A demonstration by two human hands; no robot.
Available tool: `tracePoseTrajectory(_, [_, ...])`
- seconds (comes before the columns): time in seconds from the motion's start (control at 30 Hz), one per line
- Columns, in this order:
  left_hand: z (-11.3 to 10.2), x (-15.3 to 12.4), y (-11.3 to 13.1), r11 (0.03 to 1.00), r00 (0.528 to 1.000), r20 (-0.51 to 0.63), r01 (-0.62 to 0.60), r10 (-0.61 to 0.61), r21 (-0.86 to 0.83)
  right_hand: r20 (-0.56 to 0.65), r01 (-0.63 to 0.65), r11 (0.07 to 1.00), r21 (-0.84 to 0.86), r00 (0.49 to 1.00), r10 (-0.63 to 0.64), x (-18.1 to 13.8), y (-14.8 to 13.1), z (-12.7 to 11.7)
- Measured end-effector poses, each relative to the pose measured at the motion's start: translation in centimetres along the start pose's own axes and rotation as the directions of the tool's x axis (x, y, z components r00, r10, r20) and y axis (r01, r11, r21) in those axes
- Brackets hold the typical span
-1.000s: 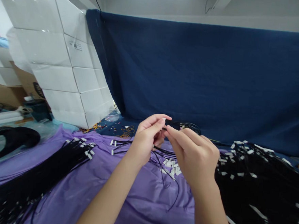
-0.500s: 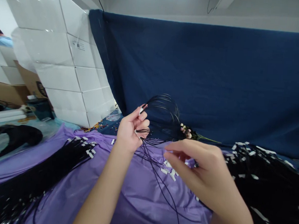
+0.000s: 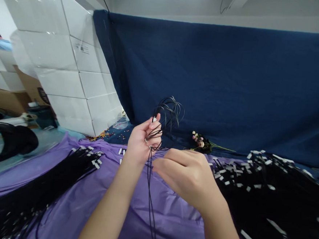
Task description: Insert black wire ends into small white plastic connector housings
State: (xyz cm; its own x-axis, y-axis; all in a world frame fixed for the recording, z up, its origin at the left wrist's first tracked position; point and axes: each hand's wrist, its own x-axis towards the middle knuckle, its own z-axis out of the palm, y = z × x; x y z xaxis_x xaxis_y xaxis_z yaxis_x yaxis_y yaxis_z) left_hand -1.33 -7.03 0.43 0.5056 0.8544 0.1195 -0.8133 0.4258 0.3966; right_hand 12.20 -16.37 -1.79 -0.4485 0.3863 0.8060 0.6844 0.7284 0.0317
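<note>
In the head view, my left hand (image 3: 145,138) is raised at the middle, closed around a bundle of thin black cords (image 3: 172,107). The cords arch in loose loops above the fingers, and a white tag (image 3: 154,119) shows at the fingertips. A few loose strands hang straight down below this hand. My right hand (image 3: 184,176) is just to the right and lower, back toward me, its fingers pinched together at the cords beside the left palm. The fingers hide exactly which strands lie in the pinch.
A purple sheet (image 3: 134,219) covers the surface. Black cords with white ends lie piled at left (image 3: 42,184) and right (image 3: 279,204). Artificial flowers (image 3: 200,141) lie behind, before a blue cloth (image 3: 219,83). White boxes (image 3: 66,80) are stacked left; part of another person shows far left.
My right hand has moved left, toward my left hand, and its fingers have drawn together. The cord loops have become smaller and tighter above the left hand, and the hanging strands have swung left.
</note>
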Motion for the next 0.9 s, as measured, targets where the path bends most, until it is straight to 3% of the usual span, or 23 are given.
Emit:
tracePoseTrajectory(0.33, [-0.1,-0.2,-0.3,0.999,0.999,0.010,0.030,-0.030,-0.010,-0.186,0.193,0.963,-0.187,0.956,-0.227,0.3,0.3,1.5])
tracePoseTrajectory(0.5, [0.3,-0.4,-0.4,0.999,0.999,-0.009,0.033,-0.033,-0.035,-0.316,0.200,0.967,-0.160,0.917,-0.242,-0.2,1.2,2.1])
tracePoseTrajectory(0.6, [0.6,-0.7,-0.5,0.998,0.999,-0.014,0.038,-0.038,-0.047,-0.321,0.089,0.990,0.105,0.946,-0.051,-0.5,1.8,2.0])
tracePoseTrajectory(0.7, [0.7,-0.9,-0.5,0.998,1.000,-0.021,0.019,-0.020,-0.061,-0.243,-0.068,0.883,0.465,0.949,0.201,-0.8,2.4,1.6])
tracePoseTrajectory(0.8, [0.7,-1.0,-0.5,0.998,1.000,-0.024,0.012,-0.014,-0.066,-0.260,-0.108,0.700,0.706,0.880,0.398,-1.0,2.9,1.3])
tracePoseTrajectory(0.9, [0.4,-0.8,-0.4,0.999,1.000,-0.025,0.013,-0.015,-0.051,-0.361,-0.048,0.581,0.813,0.741,0.566,-0.6,3.1,0.7])
